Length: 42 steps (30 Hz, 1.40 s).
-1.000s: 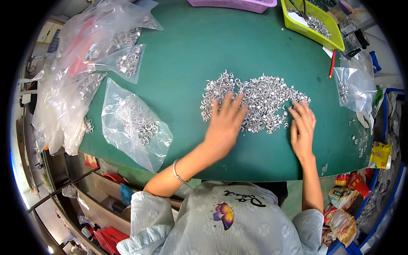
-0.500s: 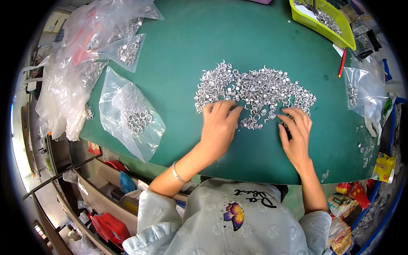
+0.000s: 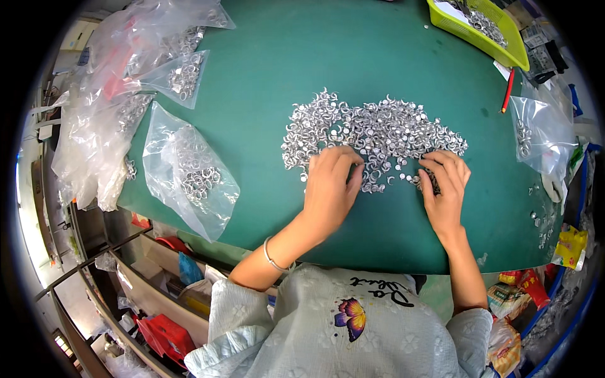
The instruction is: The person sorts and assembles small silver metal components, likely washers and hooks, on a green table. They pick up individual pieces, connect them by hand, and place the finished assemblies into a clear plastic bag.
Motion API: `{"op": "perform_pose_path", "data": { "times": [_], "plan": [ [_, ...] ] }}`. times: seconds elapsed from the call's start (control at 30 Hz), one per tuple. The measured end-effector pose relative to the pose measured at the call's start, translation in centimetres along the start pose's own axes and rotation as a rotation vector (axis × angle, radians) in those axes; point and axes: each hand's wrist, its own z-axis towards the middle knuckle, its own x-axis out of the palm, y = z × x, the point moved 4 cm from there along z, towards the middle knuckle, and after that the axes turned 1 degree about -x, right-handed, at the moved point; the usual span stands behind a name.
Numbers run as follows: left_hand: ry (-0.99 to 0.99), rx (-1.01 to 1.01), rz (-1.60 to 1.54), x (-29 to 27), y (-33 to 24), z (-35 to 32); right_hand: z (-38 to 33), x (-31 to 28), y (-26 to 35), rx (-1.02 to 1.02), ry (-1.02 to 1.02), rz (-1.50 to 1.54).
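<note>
A spread heap of small silvery metal pieces [image 3: 384,129], many crescent-shaped and some round, lies on the green tabletop. At its lower left edge rests my left hand [image 3: 331,183], fingers bent downward and the thumb apart from them. Some of its fingertips are hidden behind the hand. My right hand [image 3: 447,186] is curled at the lower right edge, its thumb and fingers curved round a small cluster of metal pieces [image 3: 432,181]. Between the hands, a few loose pieces [image 3: 373,187] trail off the heap.
A clear bag of metal rings [image 3: 192,170] lies to the left, with more plastic bags [image 3: 94,138] beyond. A green basket of pieces [image 3: 513,50] stands at the far right, near a red pencil [image 3: 508,91] and another clear bag [image 3: 535,129]. An open drawer [image 3: 161,280] is below left.
My right hand has shifted slightly right and up, and more pieces show between its thumb and fingers. My left hand has moved slightly right at the heap's edge.
</note>
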Motion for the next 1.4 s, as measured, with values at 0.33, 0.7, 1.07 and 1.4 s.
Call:
{"op": "perform_pose_path", "data": {
  "times": [0.33,0.7,1.07,1.4],
  "plan": [
    [0.085,0.053,-0.098,1.1,-2.2,-3.7,3.2,2.2,1.0,-0.038,-0.011,-0.112],
    [0.152,0.059,-0.112,2.5,-2.8,-6.4,-0.9,-1.0,-0.1,0.209,0.023,0.237],
    [0.150,-0.006,-0.114,2.8,-3.5,-7.4,-2.9,-0.9,1.9,0.016,0.165,0.241],
    [0.130,-0.038,-0.106,2.1,-3.1,-7.8,-4.0,-2.0,1.9,0.105,0.137,0.144]
  ]
}}
